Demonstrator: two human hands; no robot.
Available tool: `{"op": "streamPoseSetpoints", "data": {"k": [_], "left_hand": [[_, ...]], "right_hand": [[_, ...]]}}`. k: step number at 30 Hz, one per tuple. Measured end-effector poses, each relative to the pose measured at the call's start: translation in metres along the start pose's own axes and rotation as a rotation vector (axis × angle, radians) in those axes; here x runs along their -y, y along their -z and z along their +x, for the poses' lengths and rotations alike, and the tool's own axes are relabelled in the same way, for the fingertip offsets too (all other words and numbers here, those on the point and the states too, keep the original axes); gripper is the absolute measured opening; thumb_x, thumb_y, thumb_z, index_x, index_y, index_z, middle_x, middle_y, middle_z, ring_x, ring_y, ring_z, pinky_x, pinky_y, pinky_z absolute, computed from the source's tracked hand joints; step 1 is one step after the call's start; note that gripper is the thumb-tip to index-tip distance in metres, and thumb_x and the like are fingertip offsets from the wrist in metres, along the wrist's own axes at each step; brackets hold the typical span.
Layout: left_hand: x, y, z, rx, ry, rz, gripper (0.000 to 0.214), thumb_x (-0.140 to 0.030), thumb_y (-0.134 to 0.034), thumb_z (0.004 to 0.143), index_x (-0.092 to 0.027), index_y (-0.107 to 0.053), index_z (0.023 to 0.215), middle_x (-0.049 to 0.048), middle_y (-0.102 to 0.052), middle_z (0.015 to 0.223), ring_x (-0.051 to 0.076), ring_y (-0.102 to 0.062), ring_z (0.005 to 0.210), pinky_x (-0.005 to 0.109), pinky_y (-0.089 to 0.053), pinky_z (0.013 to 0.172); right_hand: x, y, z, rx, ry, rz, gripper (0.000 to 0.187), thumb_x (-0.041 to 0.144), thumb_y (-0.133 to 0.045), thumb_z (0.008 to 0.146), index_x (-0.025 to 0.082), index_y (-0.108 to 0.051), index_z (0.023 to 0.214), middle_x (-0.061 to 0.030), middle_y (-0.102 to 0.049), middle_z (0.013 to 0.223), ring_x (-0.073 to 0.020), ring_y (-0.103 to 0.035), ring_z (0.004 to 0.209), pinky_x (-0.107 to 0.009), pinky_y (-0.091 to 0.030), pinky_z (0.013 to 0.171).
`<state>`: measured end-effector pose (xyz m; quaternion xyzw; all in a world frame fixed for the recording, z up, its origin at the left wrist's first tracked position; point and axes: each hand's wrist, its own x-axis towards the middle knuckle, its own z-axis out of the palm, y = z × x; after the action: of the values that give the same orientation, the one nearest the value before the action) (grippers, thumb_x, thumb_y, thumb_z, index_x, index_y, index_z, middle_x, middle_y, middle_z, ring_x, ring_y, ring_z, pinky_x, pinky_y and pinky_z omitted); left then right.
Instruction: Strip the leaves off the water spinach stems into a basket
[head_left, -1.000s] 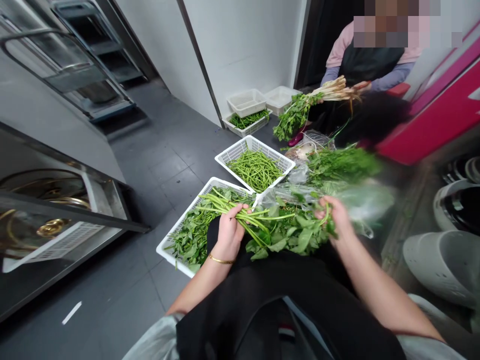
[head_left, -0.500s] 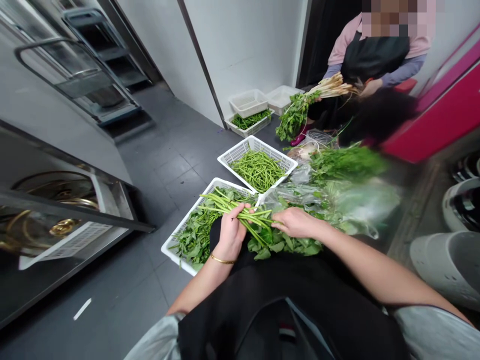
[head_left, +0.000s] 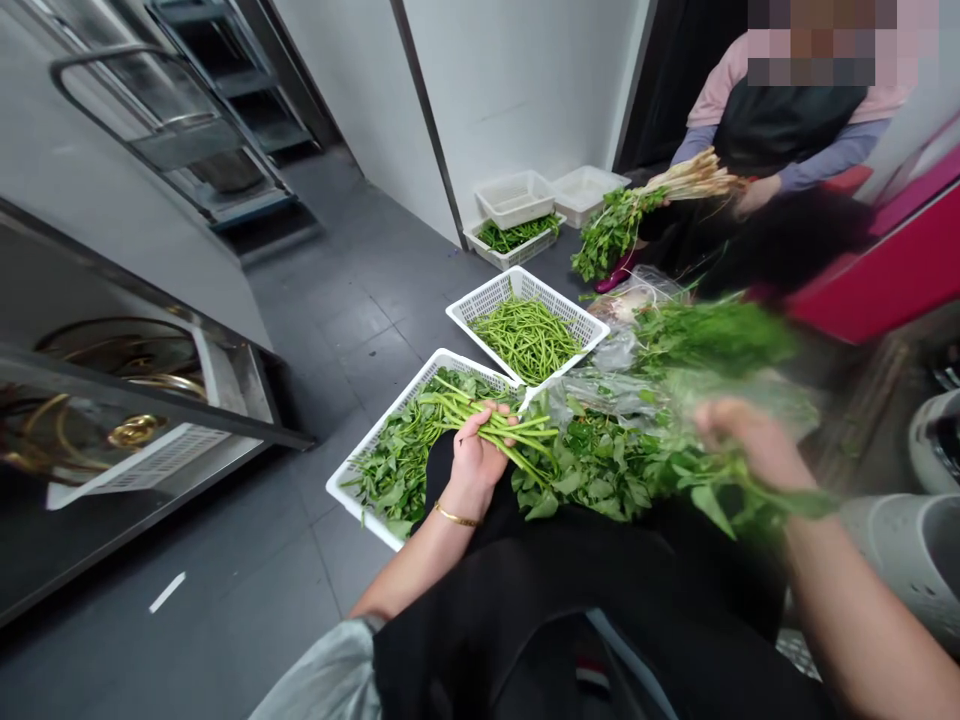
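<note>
My left hand [head_left: 478,452] is closed around a bundle of long green stems [head_left: 531,432], held over my lap. Under the stems sits a white basket [head_left: 346,487] of leafy greens [head_left: 390,470]. Away to the right is my right hand [head_left: 739,428], smeared by motion, its fingers curled in. A leafy green stalk [head_left: 720,495] trails from it below the palm and across the wrist. Between my hands lies a heap of leafy greens [head_left: 600,475]. Beyond, a second white basket [head_left: 459,312] holds cut green stems [head_left: 525,340].
Plastic bags [head_left: 619,390] and feathery greens [head_left: 712,335] lie to the right. A co-worker [head_left: 795,130] sits opposite with a bunch of pale-rooted greens [head_left: 622,225]. Smaller baskets [head_left: 517,200] stand by the wall. A metal shelf [head_left: 255,440] is at left, a white bucket [head_left: 889,540] at right.
My right hand has left the stem bundle and swung right, with a leafy stalk trailing from it. My left hand keeps its hold on the bundle. The view has shifted slightly.
</note>
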<state>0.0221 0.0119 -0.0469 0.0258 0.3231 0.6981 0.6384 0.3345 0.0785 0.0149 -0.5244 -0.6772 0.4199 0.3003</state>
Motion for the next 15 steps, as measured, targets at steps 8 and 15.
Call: {"op": "streamPoseSetpoints", "data": {"k": [8,15], "left_hand": [[0.002,-0.009,-0.010,0.307,0.162,0.176,0.011,-0.022,-0.057,0.066,-0.016,-0.053,0.074,0.0014,-0.054,0.065,0.013,-0.055,0.053,0.021,-0.037,0.041],[-0.003,0.002,-0.009,0.401,0.230,0.237,0.019,-0.033,-0.057,0.070,-0.016,-0.052,0.066,0.0033,-0.054,0.063,0.011,-0.049,0.048,0.020,-0.030,0.036]], "right_hand": [[0.056,-0.097,0.027,0.753,0.365,-0.251,0.028,0.039,-0.057,0.082,0.020,-0.059,0.102,0.0011,-0.058,0.076,-0.0121,-0.049,0.064,-0.023,-0.036,0.061],[0.050,-0.119,0.029,0.774,0.460,-0.492,0.023,0.036,-0.056,0.085,0.017,-0.059,0.095,0.0009,-0.054,0.065,-0.0120,-0.045,0.056,-0.022,-0.029,0.055]]}}
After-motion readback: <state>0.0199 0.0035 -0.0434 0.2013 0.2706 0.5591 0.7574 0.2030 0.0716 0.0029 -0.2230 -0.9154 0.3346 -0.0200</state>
